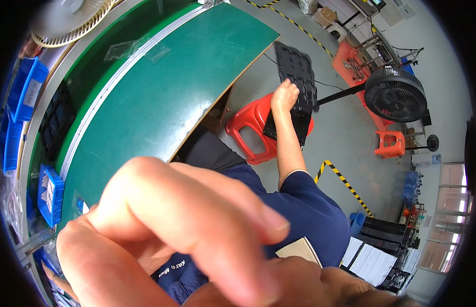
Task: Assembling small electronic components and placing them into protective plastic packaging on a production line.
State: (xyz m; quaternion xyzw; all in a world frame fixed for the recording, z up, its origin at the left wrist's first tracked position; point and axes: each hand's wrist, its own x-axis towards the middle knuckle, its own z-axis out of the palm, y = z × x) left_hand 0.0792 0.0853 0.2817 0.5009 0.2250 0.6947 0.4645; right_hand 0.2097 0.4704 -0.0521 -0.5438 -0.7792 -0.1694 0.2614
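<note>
My right hand [285,94] reaches out to the right of the table and grips the edge of a black plastic grid tray [296,64]. The tray is tilted over further black trays [302,125] resting on a red plastic stool [248,128]. My left hand [171,225] is raised very close to the camera, blurred, and fills the lower left. Its fingers are curled, and I cannot see whether they hold anything. My dark blue shirt [314,210] shows below the right arm.
A green-topped table [161,97] runs along the left, with clear plastic trays [158,52] and blue bins [49,194] on it. A black floor fan [395,94], an orange stool [390,144], yellow-black floor tape [345,181] and stacked black trays [389,230] stand on the right.
</note>
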